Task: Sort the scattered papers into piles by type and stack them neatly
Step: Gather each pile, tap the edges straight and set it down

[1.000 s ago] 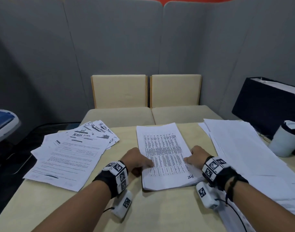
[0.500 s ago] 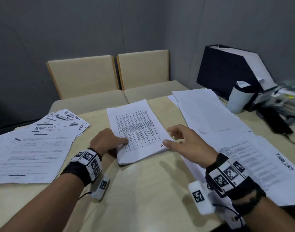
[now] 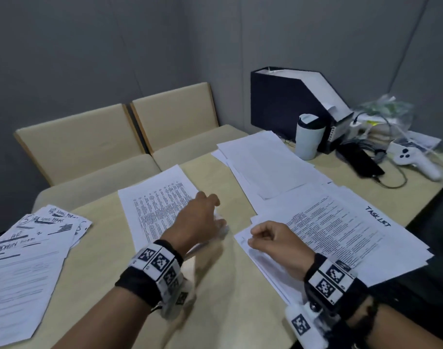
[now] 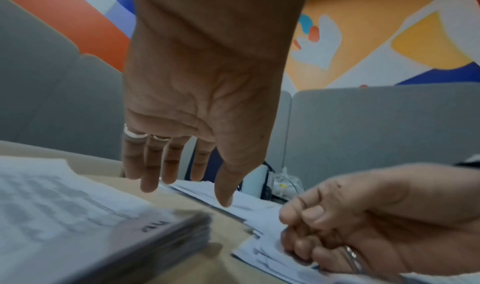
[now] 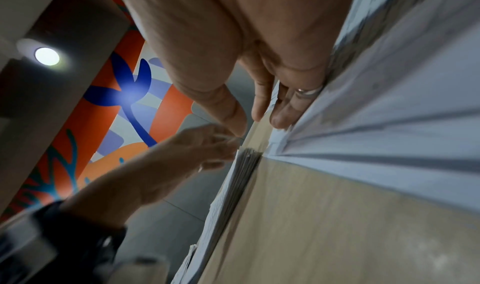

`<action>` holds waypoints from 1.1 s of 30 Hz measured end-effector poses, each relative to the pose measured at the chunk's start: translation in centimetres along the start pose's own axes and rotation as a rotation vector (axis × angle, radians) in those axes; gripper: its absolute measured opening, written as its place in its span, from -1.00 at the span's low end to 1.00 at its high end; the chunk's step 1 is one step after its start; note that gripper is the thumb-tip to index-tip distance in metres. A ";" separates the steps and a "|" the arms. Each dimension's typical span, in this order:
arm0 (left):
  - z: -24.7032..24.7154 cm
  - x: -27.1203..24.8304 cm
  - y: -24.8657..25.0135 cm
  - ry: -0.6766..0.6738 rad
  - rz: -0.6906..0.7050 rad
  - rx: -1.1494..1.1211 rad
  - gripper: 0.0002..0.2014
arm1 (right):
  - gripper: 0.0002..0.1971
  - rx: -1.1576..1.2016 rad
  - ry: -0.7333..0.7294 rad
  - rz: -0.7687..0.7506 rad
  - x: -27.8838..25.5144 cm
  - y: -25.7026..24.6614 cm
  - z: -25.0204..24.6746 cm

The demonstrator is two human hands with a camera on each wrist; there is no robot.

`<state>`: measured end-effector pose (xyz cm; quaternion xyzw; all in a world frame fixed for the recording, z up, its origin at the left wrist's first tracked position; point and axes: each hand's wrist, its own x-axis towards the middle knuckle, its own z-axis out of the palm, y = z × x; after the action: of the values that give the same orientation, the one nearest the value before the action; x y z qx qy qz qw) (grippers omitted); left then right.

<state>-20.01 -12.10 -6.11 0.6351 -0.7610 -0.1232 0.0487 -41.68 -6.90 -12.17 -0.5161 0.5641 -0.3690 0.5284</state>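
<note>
- Papers are in three groups on the table (image 3: 109,285): a printed stack (image 3: 155,205) in the middle, a handwritten pile (image 3: 31,250) off to the left, and a big loose spread (image 3: 336,222) on the right with "TASK LIST" written on the top sheet.
- Left hand (image 3: 197,220) hangs over the near right corner of the printed stack, fingers (image 4: 153,165) straight and slightly apart, pointing down. From the wrist view they look just clear of the paper, gripping nothing.
- Right hand (image 3: 273,240) sits at the near left corner of the task-list spread, fingers curled in. The thumb and fingertips seem to be pinching the edge of the top sheets, though it's blurry, so can't say how many.
- Both hands are near each other, with a strip of bare table between the two stacks.
- Far right corner has a white tumbler (image 3: 309,137), a dark file box (image 3: 278,102) and a white controller (image 3: 414,159) with cables.
</note>
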 end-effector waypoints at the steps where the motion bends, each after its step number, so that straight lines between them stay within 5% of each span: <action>1: 0.6 1.2 1.2 -0.022 0.020 -0.006 -0.37 | -0.81 -0.024 0.005 -0.012 0.0 0.0 0.1; 6: 1.8 7.0 5.1 -0.273 0.031 0.075 0.05 | -0.81 0.006 -0.122 -0.014 -1.1 -2.5 -0.9; 11: 1.1 11.8 6.2 -0.442 0.088 0.277 0.21 | -0.88 0.013 -0.187 -0.183 2.3 -8.9 -7.0; 16: 0.4 12.1 6.3 -0.453 0.094 0.269 -0.06 | -0.90 -0.360 0.119 -0.117 14.5 -11.7 -13.1; 20: 0.9 12.2 6.4 -0.476 0.086 0.235 0.03 | -0.54 -0.946 0.219 0.058 22.8 -9.4 -15.0; 24: 1.3 12.1 6.1 -0.455 0.078 0.207 -0.06 | -0.47 -1.015 0.256 0.103 26.8 -7.5 -13.4; 33: 2.8 12.1 5.0 -0.379 0.084 0.161 -0.21 | 0.03 -1.124 0.291 0.249 30.0 -8.3 -11.7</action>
<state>-27.71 -22.81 -8.53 0.5700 -0.7898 -0.1770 -0.1414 -48.74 -39.22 -8.67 -0.5909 0.7960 -0.0159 0.1304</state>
